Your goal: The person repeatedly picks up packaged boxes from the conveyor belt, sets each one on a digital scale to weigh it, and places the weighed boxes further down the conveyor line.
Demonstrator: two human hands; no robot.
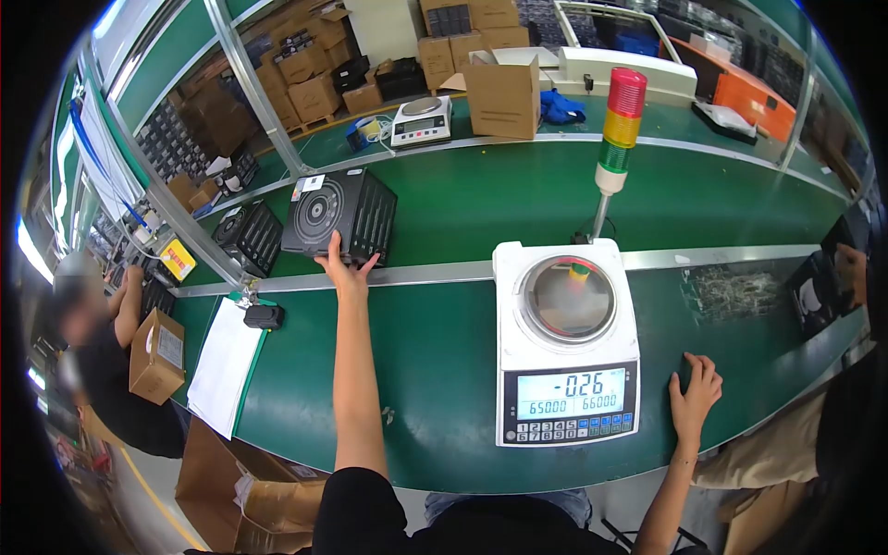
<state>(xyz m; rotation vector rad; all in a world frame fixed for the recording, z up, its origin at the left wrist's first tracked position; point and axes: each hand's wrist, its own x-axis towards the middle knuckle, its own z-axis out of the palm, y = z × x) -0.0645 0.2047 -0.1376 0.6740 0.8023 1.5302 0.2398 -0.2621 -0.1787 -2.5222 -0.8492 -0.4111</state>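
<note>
My left hand (345,268) is stretched out to the front edge of a black box (356,208) with a round disc pattern, its fingers pressed on the box's near side. The box stands on the green belt beyond the metal rail. My right hand (696,387) rests on the green table (435,370), fingers apart and holding nothing. Between my arms stands a white scale (567,347) with a round metal pan; its display reads -0.26. Nothing lies on the pan.
A signal tower (619,129) rises behind the scale. Papers on a clipboard (227,365) lie at left. Another black box (248,238) is on the belt. A co-worker (120,361) is at far left, another person's hand (853,268) at far right. A second scale (422,120) stands behind.
</note>
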